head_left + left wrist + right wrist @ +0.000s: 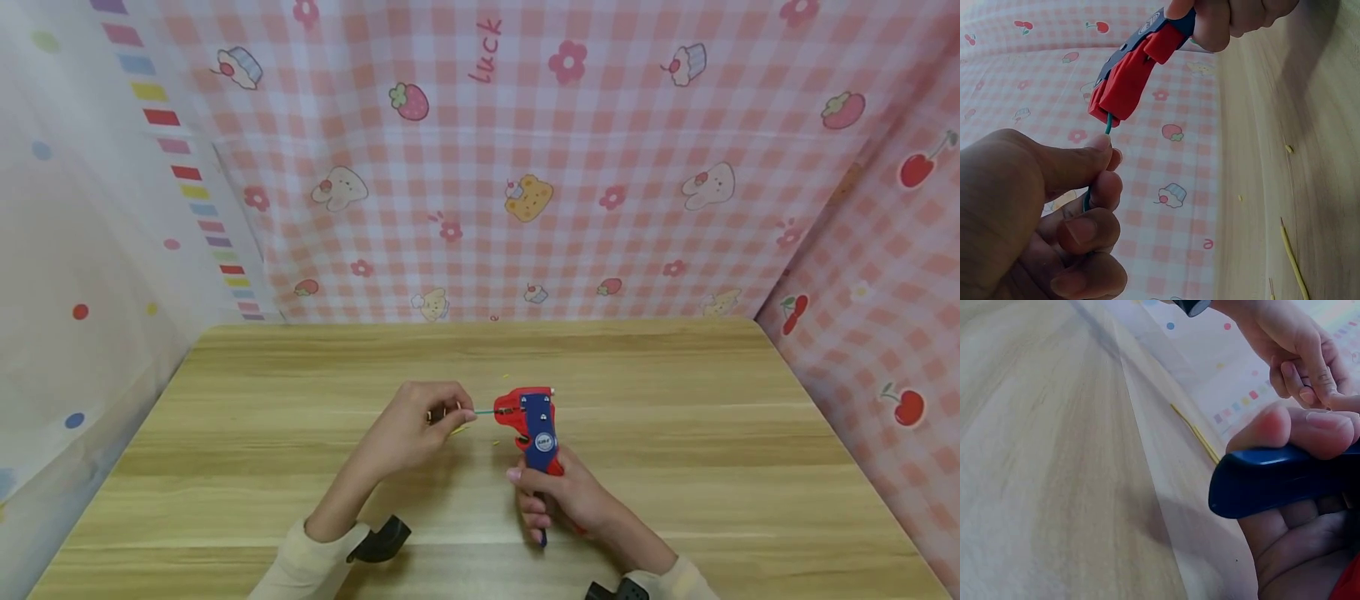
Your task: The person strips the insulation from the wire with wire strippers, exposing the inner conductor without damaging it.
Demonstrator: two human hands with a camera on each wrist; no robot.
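Between thumb and index finger, my left hand [420, 423] pinches a thin green wire [485, 412]. The wire's far end enters the red jaws of a red and blue wire stripper [537, 421]. My right hand [561, 492] holds the stripper by its handles, head pointing left and up off the table. In the left wrist view the green wire [1109, 123] runs from the fingertips into the stripper's mouth and its tail passes behind the curled fingers. The right wrist view shows the blue handle [1272, 481] lying across the palm, fingers over it.
Yellow wires [1293, 259] with bare copper ends lie on the wooden table [637, 375] below my left hand. Small yellow insulation bits [1289, 149] are scattered nearby. A pink checked cloth [465, 167] hangs behind the table, with more cloth at both sides.
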